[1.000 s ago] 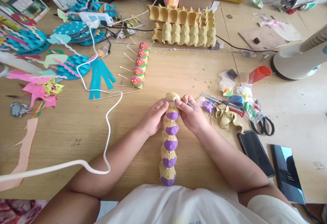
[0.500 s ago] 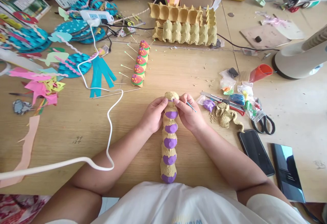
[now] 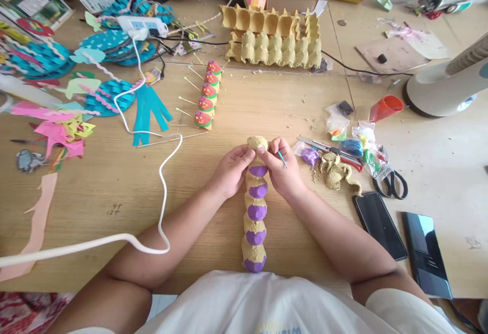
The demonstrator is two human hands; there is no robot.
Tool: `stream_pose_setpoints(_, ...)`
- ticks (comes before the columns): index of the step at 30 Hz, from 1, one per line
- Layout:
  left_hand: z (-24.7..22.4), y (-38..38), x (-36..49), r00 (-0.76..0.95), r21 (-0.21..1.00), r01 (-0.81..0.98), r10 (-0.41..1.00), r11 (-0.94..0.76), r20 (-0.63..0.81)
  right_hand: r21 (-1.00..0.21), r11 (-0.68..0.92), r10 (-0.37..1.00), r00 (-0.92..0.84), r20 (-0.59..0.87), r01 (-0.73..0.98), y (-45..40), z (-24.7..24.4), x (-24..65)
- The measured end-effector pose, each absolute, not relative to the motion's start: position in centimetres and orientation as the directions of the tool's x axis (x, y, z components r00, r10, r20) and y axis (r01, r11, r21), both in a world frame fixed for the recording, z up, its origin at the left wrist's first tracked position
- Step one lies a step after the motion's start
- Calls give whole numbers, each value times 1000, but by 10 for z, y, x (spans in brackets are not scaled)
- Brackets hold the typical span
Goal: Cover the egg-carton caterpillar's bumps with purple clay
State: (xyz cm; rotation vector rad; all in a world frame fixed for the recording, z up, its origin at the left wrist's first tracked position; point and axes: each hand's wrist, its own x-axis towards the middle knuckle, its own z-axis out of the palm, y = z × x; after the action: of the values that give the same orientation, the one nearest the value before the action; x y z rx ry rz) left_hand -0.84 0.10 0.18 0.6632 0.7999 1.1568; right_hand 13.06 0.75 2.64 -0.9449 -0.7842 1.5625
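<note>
A strip of egg carton cups (image 3: 254,225) runs toward me along the table, its near end by my shirt. Purple clay covers part of each cup that shows its side. At the far cup, my left hand (image 3: 232,171) grips the strip from the left, thumb on top. My right hand (image 3: 284,169) holds the same cup from the right, its thumb pressing on the cup's near side. A thin blue stick (image 3: 282,158) pokes out of the curled fingers of my right hand. The fingers beneath the strip are hidden.
A finished caterpillar (image 3: 208,95) of red and green cups with pins stands beyond my left hand. Right of my hands lie purple clay in a bag (image 3: 309,156), a cutter, carton scraps (image 3: 332,171), scissors (image 3: 396,185) and two phones. A white cable (image 3: 163,191) crosses the left side.
The strip's near end has shifted slightly right relative to my body. My right thumb still presses at the far cup, and the blue stick is tilted more steeply.
</note>
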Motion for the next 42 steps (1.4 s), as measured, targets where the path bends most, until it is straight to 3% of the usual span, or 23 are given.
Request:
stream_pose_setpoints(6,-1,3,-10,140,784,-562,965,261,-221,-827,-234,971,-164,-173,-511,9,28,132)
stream_pose_setpoints(11,4,1,-10,200,770,-563,954,300,-225,-831,-194,981,-116,-156,-521,10,28,131)
stream_pose_setpoints(17,5,2,-15,215,724,-608,945,327,-246,-919,-178,983,-113,-147,-351,19,17,143)
stream_pose_setpoints(21,4,2,-23,324,680,-598,904,425,-280,-956,-33,999,-9,-32,-290,27,18,155)
stream_pose_setpoints(25,0,3,-26,368,662,-591,885,461,-287,-922,-59,986,-168,7,-382,26,24,160)
stream_pose_setpoints(30,0,5,-24,345,666,-603,896,440,-279,-921,-123,939,-344,14,-371,22,24,157)
stream_pose_setpoints(42,8,3,-21,311,690,-590,907,420,-285,-958,-37,967,-251,36,-284,24,20,161)
